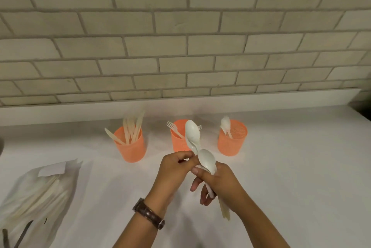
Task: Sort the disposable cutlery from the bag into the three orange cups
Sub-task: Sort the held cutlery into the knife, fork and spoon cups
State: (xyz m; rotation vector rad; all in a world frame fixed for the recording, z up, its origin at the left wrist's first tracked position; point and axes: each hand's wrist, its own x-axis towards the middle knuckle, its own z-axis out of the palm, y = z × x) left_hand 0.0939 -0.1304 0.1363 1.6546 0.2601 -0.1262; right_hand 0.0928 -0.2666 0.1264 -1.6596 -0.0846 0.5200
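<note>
Holding a bundle of white spoons above the desk, the right grip is curling its thumb and fingers round the handles. The handle ends are sticking out below it toward the camera. The left grip is pinching the stem of the top spoon between thumb and fingertips, right beside the right grip. The top spoon's bowl is pointing up and away, overlapping the middle cup in view.

Three orange cups are standing in a row near the wall, apart from each other. The left cup is holding knives, one leaning out to the left. The middle cup is holding forks. The right cup is holding a couple of spoons. The bag is lying flat at the desk's left, well apart from both grips, with more cutlery showing through it, too blurred to tell the kinds. A watch is sitting on the left wrist.
</note>
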